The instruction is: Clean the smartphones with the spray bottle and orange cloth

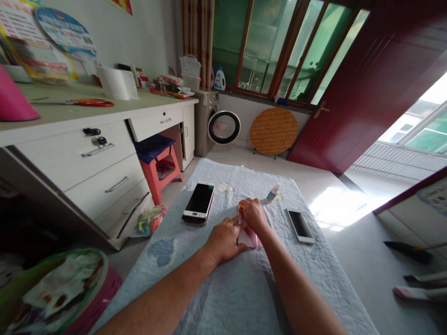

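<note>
A pink, flat-looking object (247, 238) is between my hands on the cloth-covered table, partly hidden by them. My left hand (224, 239) grips its left side, with the thumb along the near edge and the fingers at the far end. My right hand (254, 215) is closed over its far right part, fingers bent together. A small orange bit (241, 206) shows at those fingertips; I cannot make out what it is. Beyond my right hand stands a small spray bottle (272, 193). A white phone (300, 225) lies to the right, and another phone (199, 201) rests on a dark slab at the left.
A pale blue quilted cloth (167, 288) covers the table. A waste bin (111, 279) is at the lower left, beside a drawer desk (101, 177) carrying scissors (92, 103) and paper rolls (115, 83). A red stool (157, 174) and a washing machine (206, 121) stand behind.
</note>
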{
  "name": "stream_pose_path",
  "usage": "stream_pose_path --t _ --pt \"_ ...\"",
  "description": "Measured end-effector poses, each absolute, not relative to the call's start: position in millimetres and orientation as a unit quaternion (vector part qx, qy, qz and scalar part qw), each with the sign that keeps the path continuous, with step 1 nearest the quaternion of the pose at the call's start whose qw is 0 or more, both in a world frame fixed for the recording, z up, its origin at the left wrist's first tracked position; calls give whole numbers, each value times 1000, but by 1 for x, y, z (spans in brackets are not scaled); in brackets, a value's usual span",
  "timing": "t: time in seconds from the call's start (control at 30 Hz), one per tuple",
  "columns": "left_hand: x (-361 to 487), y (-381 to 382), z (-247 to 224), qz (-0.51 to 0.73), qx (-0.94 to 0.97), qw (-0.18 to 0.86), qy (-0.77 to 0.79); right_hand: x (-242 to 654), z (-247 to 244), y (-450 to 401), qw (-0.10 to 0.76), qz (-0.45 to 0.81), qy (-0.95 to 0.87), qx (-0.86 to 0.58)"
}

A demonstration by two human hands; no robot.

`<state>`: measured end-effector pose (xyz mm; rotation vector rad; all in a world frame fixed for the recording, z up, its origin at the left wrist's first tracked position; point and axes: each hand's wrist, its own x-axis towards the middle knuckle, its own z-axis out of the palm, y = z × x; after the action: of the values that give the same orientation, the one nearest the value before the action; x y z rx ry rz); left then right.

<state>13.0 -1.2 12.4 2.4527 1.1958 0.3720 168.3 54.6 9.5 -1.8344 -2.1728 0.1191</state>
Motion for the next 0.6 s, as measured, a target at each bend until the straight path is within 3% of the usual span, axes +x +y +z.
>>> stream_pose_path --t 0.33,0.6 --pt "15 -3 10 132 874 165 437 210 6 47 158 27 -735 -659" --pt "14 -2 9 128 879 171 425 184 13 55 117 41 -752 -647"
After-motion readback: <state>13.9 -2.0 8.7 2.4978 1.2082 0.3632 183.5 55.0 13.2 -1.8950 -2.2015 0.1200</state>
